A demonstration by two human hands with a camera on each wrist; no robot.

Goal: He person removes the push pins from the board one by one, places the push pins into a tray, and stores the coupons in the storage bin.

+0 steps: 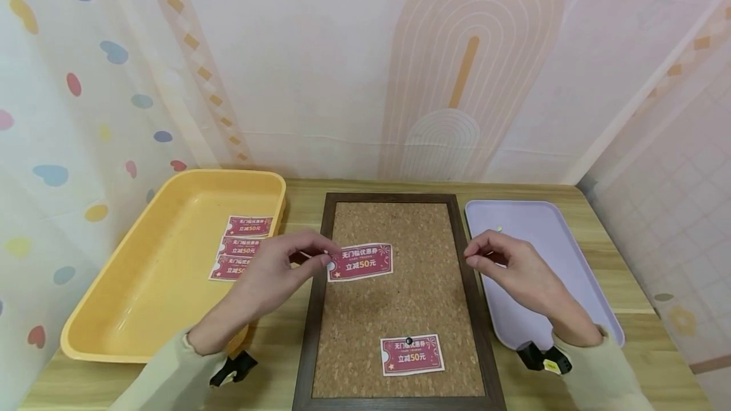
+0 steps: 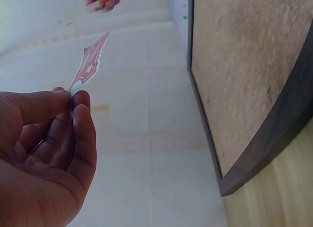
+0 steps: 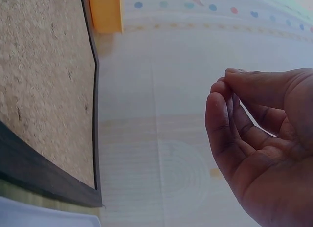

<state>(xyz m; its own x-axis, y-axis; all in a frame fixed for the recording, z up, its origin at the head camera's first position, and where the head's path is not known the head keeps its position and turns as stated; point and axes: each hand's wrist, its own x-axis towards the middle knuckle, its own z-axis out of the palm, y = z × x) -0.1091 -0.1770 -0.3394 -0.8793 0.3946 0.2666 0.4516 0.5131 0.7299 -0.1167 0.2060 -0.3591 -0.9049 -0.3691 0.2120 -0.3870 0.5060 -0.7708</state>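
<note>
My left hand point(image 1: 282, 265) pinches a red printed coupon point(image 1: 365, 260) by its left end, between thumb and fingers. The coupon is held over the upper left of a cork board point(image 1: 400, 303) with a dark wooden frame; in the left wrist view the coupon point(image 2: 92, 60) looks bent. My right hand point(image 1: 516, 268) is over the board's right edge and the purple tray point(image 1: 551, 316). Its thumb and fingertips pinch a small orange-red push pin point(image 2: 106, 1), mostly hidden by the fingers. A second coupon point(image 1: 411, 360) lies on the lower board under a black push pin point(image 1: 409, 340).
On the left stands a yellow bin point(image 1: 171, 265) with several coupons point(image 1: 242, 246) at its right side. Small coloured bits point(image 1: 499, 229) lie in the tray, partly behind my right hand. A patterned curtain point(image 1: 320, 81) hangs behind the wooden table point(image 1: 645, 335).
</note>
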